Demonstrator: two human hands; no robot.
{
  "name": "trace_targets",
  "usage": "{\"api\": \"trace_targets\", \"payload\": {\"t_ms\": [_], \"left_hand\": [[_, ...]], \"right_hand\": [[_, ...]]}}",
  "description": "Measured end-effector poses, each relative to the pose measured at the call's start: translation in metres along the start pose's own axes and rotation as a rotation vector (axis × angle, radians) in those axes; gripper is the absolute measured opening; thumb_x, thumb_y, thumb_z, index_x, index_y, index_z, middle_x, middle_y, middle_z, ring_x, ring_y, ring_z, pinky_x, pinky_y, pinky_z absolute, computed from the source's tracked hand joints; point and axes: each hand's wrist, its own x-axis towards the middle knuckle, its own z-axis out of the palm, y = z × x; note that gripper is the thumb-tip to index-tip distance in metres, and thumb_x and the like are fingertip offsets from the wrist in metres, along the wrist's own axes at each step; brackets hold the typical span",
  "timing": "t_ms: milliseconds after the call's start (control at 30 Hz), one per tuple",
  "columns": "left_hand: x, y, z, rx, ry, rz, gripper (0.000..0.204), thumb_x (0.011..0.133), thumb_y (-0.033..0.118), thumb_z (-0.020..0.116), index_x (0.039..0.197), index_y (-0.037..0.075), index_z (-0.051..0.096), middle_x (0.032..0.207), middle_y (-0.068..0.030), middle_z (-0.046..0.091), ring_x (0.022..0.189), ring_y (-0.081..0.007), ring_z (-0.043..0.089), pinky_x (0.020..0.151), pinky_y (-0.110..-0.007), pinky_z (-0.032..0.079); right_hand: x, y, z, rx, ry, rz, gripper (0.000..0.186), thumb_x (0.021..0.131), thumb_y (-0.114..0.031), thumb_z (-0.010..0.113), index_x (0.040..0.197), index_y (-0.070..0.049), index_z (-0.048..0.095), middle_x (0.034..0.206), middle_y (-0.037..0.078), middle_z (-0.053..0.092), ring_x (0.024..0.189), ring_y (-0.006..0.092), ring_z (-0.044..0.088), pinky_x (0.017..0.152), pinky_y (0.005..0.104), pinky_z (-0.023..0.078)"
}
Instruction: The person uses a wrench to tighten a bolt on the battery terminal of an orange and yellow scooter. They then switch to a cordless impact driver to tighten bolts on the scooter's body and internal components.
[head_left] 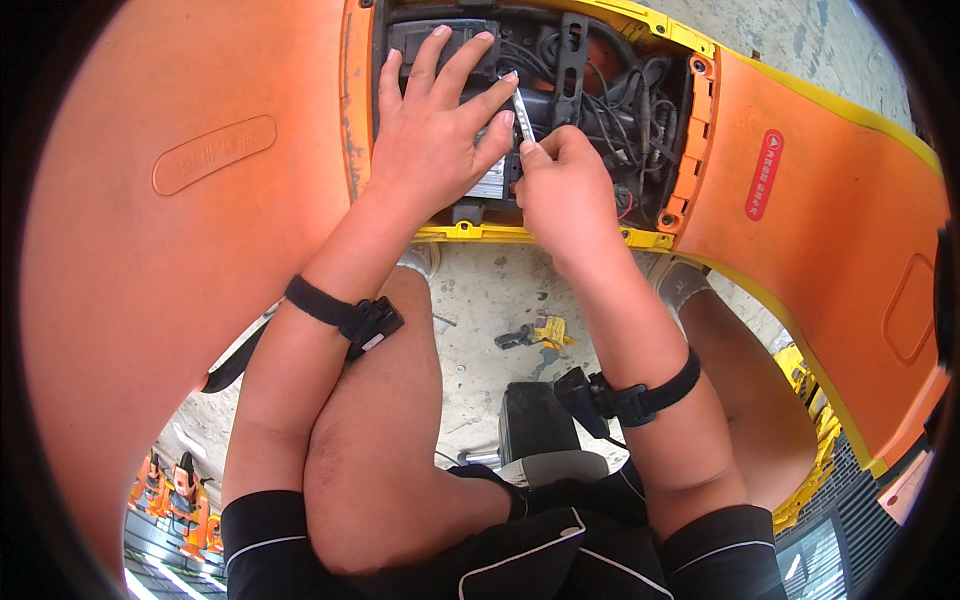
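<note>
My right hand (567, 195) is closed around the lower end of a slim silver wrench (524, 116), thumb laid along it. The wrench slants up and slightly left into an open bay of an orange vehicle body. My left hand (437, 125) is spread over the bay's left part, palm down. Its index fingertip rests by the wrench's upper end, and the other fingers lie over a black box (462, 40). What the wrench's tip sits on is too small to make out. Partly hidden between the hands is a silver-faced box (489, 184).
Black cables (635, 110) and a slotted black bracket (572, 60) fill the bay's right side. Yellow frame edging (475, 233) borders the bay. Orange panels flank it, left (200, 240) and right (820, 210). Small yellow and black items (550, 330) lie on the floor.
</note>
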Motion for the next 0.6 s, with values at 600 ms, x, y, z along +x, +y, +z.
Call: {"api": "trace_targets", "payload": {"t_ms": [600], "left_hand": [[-0.001, 0.001, 0.002, -0.001, -0.014, -0.012, 0.036, 0.096, 0.031, 0.062, 0.129, 0.023, 0.073, 0.155, -0.0051, 0.047, 0.147, -0.0296, 0.037, 0.121, -0.065, 0.017]], "right_hand": [[0.007, -0.026, -0.029, -0.315, -0.008, -0.025, 0.027, 0.097, -0.024, 0.064, 0.100, 0.003, 0.066, 0.098, 0.026, 0.071, 0.099, 0.0430, 0.069, 0.088, 0.0470, 0.052]]}}
